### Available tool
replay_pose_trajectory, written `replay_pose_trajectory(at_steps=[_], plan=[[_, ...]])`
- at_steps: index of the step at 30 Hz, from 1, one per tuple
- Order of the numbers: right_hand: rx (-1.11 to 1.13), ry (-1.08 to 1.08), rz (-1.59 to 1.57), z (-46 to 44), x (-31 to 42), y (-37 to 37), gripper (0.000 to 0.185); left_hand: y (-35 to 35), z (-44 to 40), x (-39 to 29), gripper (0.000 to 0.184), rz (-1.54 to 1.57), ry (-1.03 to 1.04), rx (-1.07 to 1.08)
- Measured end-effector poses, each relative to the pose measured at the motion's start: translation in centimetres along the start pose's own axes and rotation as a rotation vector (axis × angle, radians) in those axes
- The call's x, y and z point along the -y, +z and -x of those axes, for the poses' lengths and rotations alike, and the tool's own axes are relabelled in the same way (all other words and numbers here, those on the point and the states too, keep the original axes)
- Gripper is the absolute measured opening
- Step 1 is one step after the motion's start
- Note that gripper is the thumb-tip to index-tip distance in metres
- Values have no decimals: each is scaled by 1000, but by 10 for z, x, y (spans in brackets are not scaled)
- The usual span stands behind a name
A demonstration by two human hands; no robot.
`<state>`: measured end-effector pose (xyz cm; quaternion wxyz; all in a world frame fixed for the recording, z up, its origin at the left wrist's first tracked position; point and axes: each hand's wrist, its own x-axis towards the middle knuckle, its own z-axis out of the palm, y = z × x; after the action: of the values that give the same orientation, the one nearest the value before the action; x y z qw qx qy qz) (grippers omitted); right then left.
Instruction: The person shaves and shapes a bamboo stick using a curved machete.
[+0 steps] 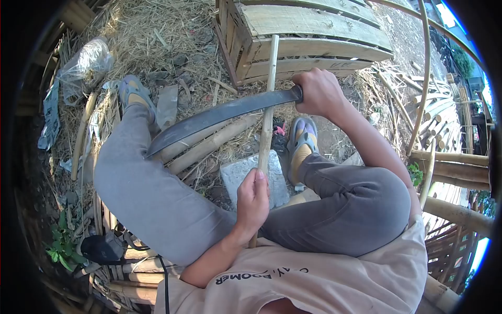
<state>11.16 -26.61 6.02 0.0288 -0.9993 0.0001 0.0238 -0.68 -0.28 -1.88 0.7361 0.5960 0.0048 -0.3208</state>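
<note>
My right hand is wrapped round the handle of a long, curved, dark machete. The blade points to the left, its tip near my left knee, and crosses over a pale wooden stick. Lower down, my left hand grips that stick, with the thumb along it. The stick stands roughly upright in the view, its far end overlapping the front of a slatted wooden crate. Under the stick, between my legs, lies a grey stone block.
The slatted wooden crate stands ahead. Bamboo poles lie on straw-littered ground. Left are a clear plastic bag and a black object. Cut bamboo is piled at the right, beside upright poles.
</note>
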Motion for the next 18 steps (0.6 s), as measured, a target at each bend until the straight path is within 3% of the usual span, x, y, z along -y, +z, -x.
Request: replay_pose_trajectory(at_steps=[3,7,14,18], plan=[[-158,136,-111,-10,-26,15,17,0,3,-4,31,48,-45,13],[-71,213,10,-6,-44,11,31,0,3,-8,32,64,-83,34],[-74,-25,11,9,-4,-1,22,2,3,-13,37,46,-95,-24],[-20,-36,49,3,-2,-3,22,3,6,-12,38,-56,-60,-55]])
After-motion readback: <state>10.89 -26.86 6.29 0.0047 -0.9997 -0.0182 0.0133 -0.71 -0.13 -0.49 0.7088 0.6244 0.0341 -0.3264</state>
